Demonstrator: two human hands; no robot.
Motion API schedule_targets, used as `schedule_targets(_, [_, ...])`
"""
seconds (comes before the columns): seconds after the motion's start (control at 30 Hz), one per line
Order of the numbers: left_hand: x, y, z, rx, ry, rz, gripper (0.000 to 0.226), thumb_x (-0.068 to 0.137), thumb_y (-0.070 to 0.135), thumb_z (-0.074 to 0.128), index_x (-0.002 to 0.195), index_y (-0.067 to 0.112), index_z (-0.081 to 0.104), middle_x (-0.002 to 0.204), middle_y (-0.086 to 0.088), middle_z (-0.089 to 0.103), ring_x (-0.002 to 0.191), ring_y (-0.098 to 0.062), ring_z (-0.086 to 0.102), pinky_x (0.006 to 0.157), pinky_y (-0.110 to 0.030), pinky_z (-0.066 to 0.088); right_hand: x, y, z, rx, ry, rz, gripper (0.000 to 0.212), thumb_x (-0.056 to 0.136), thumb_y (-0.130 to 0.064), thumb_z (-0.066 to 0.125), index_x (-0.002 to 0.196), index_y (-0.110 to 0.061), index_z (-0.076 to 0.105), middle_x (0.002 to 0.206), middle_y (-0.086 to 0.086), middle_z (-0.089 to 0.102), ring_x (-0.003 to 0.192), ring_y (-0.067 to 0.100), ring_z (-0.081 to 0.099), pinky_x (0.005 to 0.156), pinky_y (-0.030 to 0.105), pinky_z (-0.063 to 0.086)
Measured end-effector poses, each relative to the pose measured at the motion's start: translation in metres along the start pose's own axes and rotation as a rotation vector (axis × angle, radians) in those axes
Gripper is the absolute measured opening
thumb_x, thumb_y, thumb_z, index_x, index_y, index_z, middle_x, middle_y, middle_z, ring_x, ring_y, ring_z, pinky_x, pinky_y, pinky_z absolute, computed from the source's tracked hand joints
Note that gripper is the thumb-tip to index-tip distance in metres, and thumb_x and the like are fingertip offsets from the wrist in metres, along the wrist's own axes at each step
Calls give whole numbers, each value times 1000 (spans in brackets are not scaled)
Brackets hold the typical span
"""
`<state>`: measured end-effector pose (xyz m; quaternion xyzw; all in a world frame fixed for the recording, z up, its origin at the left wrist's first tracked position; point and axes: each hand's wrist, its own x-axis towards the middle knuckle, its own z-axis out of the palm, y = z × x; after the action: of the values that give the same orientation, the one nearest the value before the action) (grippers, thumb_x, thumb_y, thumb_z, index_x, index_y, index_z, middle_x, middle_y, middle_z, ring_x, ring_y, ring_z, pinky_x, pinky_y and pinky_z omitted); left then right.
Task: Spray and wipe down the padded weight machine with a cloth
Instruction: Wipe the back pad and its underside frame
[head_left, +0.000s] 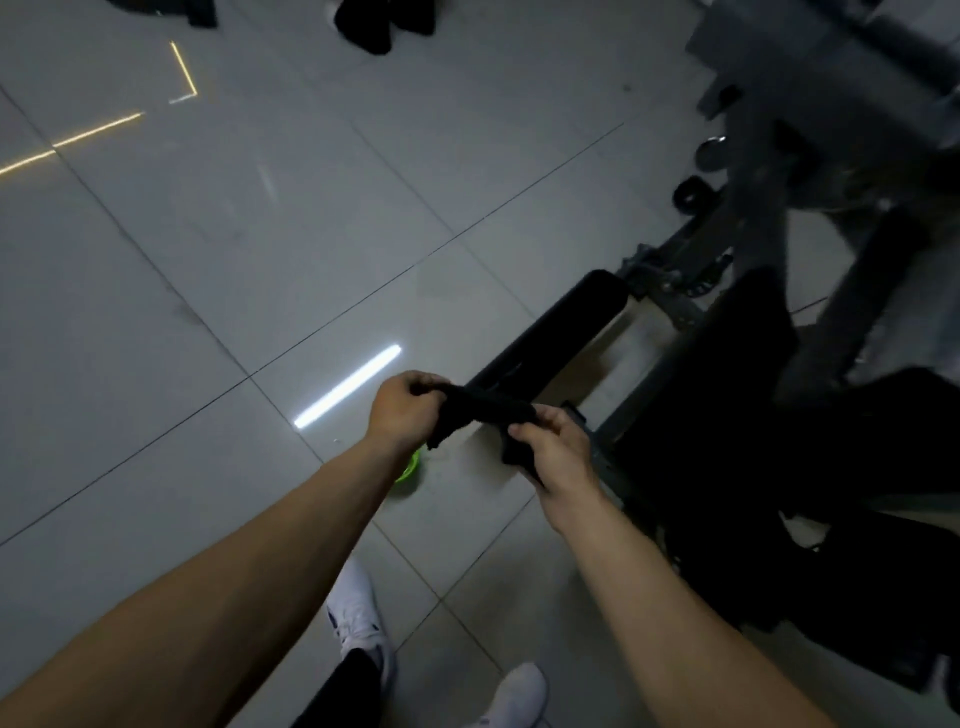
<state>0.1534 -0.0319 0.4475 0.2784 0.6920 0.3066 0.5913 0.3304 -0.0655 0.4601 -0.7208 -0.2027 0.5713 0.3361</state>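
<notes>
I am holding the cloth (485, 410) taut between both hands, just left of the machine (763, 218) and clear of it. My left hand (402, 410) is pinching one end and my right hand (558, 452) is gripping the other. I am judging the wiping not yet begun, as the pad (561, 332) is too dark to read for wetness. Something green (410, 470), perhaps the sprayer, is lying on the floor (260, 260) further left of the machine.

A dark cloth (485, 410) is stretched, bunched, between the left hand (402, 410) and right hand (553, 449) at lower centre. The weight machine (727, 389), black pads on a grey frame, fills the frame's right side.
</notes>
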Motion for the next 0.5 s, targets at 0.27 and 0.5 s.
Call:
schedule_targets(0.27, [-124, 15, 103, 219, -255, 143, 24, 85, 35, 81, 86, 11, 78, 82, -5, 77, 73, -20, 75, 71, -36, 62, -97, -12, -178, -181, 212, -145, 15, 101, -28, 64, 101, -16, 73, 96, 11, 76, 81, 23, 72, 68, 34, 58])
schedule_targets(0.5, [-303, 34, 290, 390, -539, 426, 14, 101, 31, 62, 97, 24, 73, 85, 4, 74, 82, -15, 72, 70, -27, 56, -187, -11, -365, 510, 187, -15, 37, 106, -33, 52, 131, -9, 64, 131, 16, 67, 120, 34, 64, 105, 51, 52])
